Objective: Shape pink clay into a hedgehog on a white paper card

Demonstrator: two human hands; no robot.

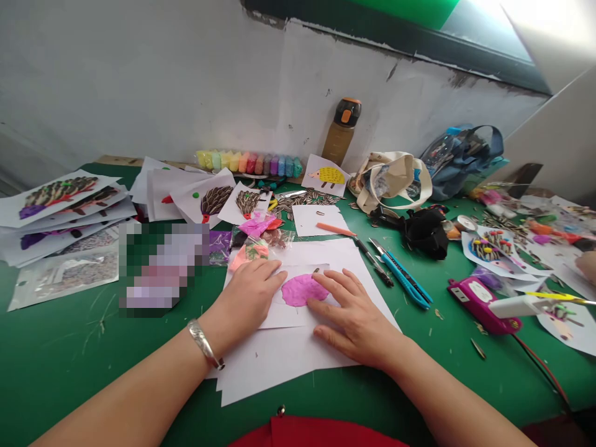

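A flattened patch of pink modelling clay point(298, 290) lies on a small sheet of white paper point(284, 318), on top of larger white sheets point(265, 366). My right hand point(351, 313) rests open, fingers spread, with fingertips at the patch's right edge. A small dark seed-like piece stands at the patch's top edge, by the right fingertips. My left hand point(249, 292) lies on the paper left of the patch, fingers stretched out and slightly bent, a silver bracelet point(205, 344) on its wrist. Just beyond it lie wrapped pieces of pink and orange clay point(254, 233).
Hedgehog pictures point(216, 202) and sunflower seeds point(314, 198) lie farther back. Right of the paper are a blue utility knife point(405, 276), a black pen point(372, 261) and a magenta glue gun point(484, 304). A bottle point(342, 130) and a bag point(391, 177) stand by the wall.
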